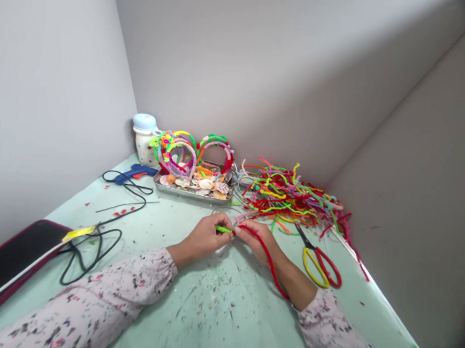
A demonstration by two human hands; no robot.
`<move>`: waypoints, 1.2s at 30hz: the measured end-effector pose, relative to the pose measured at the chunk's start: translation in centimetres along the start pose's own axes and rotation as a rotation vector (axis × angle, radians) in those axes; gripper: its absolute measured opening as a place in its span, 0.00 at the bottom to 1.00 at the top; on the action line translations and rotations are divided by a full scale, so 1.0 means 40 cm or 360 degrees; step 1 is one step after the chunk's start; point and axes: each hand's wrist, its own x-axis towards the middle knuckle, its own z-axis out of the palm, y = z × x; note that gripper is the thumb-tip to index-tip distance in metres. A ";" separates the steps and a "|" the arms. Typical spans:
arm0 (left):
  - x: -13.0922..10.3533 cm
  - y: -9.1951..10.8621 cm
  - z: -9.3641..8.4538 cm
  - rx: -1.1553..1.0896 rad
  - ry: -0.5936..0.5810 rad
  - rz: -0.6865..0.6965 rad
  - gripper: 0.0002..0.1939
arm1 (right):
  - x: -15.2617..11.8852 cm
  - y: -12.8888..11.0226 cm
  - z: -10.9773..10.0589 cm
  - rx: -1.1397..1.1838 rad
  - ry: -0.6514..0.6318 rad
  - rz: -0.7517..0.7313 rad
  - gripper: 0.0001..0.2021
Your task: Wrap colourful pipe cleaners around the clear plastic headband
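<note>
Over the middle of the pale green table (204, 322), my two hands meet fingertip to fingertip. My left hand (210, 235) is closed on a short bright green pipe cleaner (223, 229), whose tip points toward the right fingers. Pinched in my right hand (253, 239) is a long red pipe cleaner (268, 257), which arcs over the hand and hangs along the wrist. The red and green ends come together between the fingertips; whether they are joined is too small to tell.
Scissors (317, 255) lie right of my right hand, before a heap of coloured pipe cleaners (283, 194). Behind my hands are a metal tray of shells (194, 190) with decorated hoops (216, 146), and a jar (144, 143). A blue glue gun (136, 173) and black cord (100, 249) lie left.
</note>
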 end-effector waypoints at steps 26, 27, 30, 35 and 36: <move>-0.013 0.013 0.003 -0.0414 -0.0035 -0.0054 0.21 | 0.001 -0.009 -0.003 0.0249 0.0236 0.0167 0.11; -0.012 0.008 0.004 -0.0402 -0.0043 -0.0048 0.20 | 0.001 -0.012 -0.004 0.0271 0.0261 0.0166 0.11; -0.005 -0.004 0.007 -0.0294 -0.0043 -0.0016 0.14 | 0.001 -0.013 -0.006 0.0299 0.0258 0.0142 0.10; 0.008 -0.005 0.004 -0.0279 -0.0140 -0.0002 0.12 | -0.002 0.002 0.000 0.0262 0.0163 0.0089 0.10; 0.009 -0.004 0.003 -0.0295 -0.0152 0.0002 0.13 | -0.003 0.003 0.001 0.0245 0.0153 0.0078 0.10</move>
